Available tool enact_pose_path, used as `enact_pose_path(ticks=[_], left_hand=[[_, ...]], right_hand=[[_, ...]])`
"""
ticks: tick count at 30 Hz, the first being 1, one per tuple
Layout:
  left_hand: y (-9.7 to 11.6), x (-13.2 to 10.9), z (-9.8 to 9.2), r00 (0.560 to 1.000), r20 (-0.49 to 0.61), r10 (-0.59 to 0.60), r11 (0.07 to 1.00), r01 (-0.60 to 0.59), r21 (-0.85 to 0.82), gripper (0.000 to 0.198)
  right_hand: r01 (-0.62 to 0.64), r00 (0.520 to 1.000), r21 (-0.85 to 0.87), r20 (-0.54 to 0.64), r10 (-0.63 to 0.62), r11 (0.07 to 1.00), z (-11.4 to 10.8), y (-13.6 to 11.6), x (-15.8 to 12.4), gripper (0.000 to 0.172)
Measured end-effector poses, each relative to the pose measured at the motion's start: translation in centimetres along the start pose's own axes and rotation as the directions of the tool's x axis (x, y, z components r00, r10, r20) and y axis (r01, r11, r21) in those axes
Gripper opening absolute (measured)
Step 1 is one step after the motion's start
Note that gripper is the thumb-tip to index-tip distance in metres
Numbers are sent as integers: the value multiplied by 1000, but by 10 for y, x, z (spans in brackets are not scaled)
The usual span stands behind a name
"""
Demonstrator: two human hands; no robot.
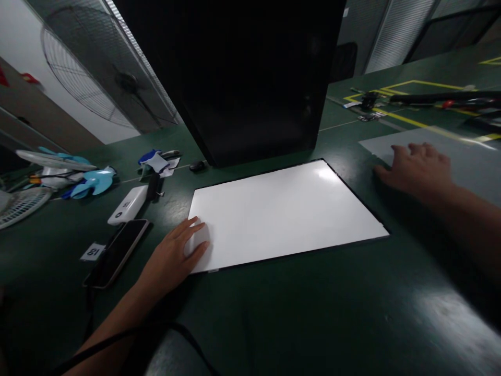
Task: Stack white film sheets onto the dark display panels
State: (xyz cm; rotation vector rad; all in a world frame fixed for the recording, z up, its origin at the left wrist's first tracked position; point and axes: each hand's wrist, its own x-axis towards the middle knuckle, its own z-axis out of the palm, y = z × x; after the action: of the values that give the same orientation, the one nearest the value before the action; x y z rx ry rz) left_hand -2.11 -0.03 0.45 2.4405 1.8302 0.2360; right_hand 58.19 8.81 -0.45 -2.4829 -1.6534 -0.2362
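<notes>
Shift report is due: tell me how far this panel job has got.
Done: the white panel lies flat on the table. In hand: the left hand rests on its near corner, the right hand on a grey sheet. Left, probably: the sheet lies apart from the panel.

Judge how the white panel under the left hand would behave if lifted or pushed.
The white panel looks thin and wide, so it may flex if lifted by one corner. Its glossy face and the smooth table suggest it slides easily.
</notes>
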Motion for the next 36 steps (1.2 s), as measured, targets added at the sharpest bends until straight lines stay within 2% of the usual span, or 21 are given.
enact_pose_path(ticks=[3,6,11,20,26,32,36], left_hand=[[0,0,0,1000,-6,-1,1000,1,8,68],[0,0,1,1000,-17,6,1000,-5,11,68],[-1,1,1,1000,-18,11,1000,-11,10,70],[-2,1,1,1000,0,8,1000,-8,20,68],[1,1,0,1000,6,0,1000,0,15,66],[0,0,-1,1000,4,2,1000,-2,14,65],[1,0,-2,1000,23,-4,1000,4,13,65]], right_hand=[[-135,979,-6,151,135,991,6,4,4,94],[-114,968,1,225,111,993,4,0,4,88],[-6,980,-14,201,8,1000,-2,-7,1,75],[75,983,-31,171,-69,997,-8,-11,-5,74],[130,985,-39,121,-125,991,-15,-16,-12,68],[189,981,-70,54,-186,979,-34,-34,-28,62],[323,940,-156,-61,-335,934,-52,-53,-50,62]])
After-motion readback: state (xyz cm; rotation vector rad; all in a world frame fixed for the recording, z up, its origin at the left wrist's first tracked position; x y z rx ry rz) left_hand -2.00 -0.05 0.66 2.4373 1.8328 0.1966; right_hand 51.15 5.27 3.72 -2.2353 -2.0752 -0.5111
